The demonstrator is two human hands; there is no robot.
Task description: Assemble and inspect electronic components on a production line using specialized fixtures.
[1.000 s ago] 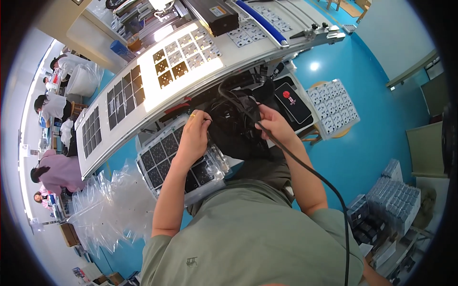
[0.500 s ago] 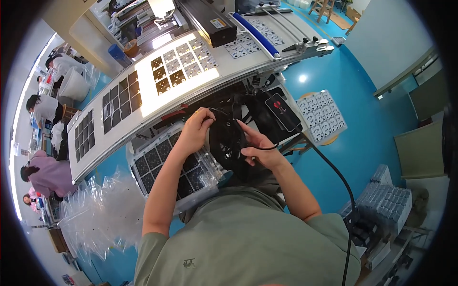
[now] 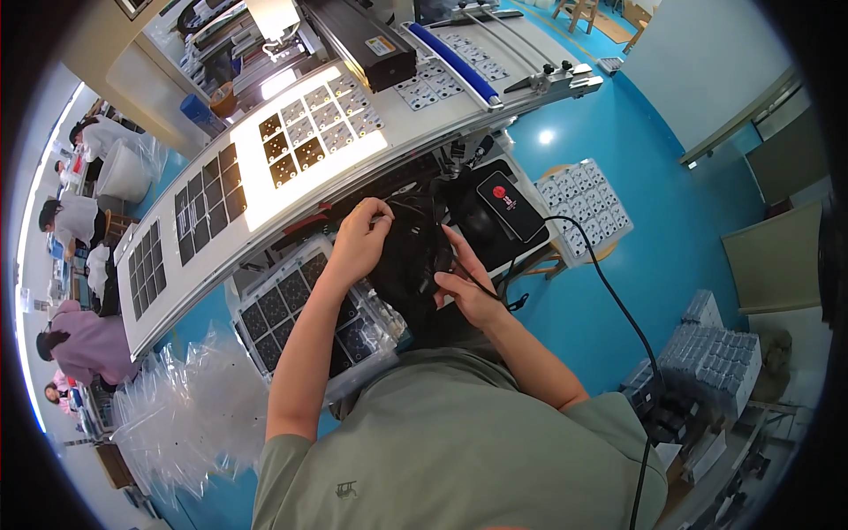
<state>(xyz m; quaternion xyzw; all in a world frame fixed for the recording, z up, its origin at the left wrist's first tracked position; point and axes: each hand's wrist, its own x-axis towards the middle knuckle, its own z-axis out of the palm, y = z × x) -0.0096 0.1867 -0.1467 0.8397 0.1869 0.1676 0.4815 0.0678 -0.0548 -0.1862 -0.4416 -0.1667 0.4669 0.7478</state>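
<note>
Between my hands, over my lap, is a black bag [image 3: 405, 265] of soft material; its contents are too dark to make out. My left hand [image 3: 360, 237] is closed, thumb and fingers pinching the bag's upper left edge. On the other side, my right hand [image 3: 470, 284] closes round a black cable [image 3: 444, 256] at the bag's right edge. A loop of that cable hangs by my right wrist. Just beyond my right hand, a flat black device [image 3: 512, 207] with a red mark lies on a dark surface, and a long black cord [image 3: 609, 300] runs past it.
A long worktable [image 3: 406, 132] with a lit panel and dark sheets spans the front. At my left is a clear tray [image 3: 274, 309] of dark square parts, beside plastic film [image 3: 190, 406]. A sheet of parts [image 3: 585, 208] rests on a stool. Co-workers sit far left.
My right hand has shifted slightly left and down with the cable. Strands seen at the bag before now show as a smoother dark mass. The cord at the device curves differently.
</note>
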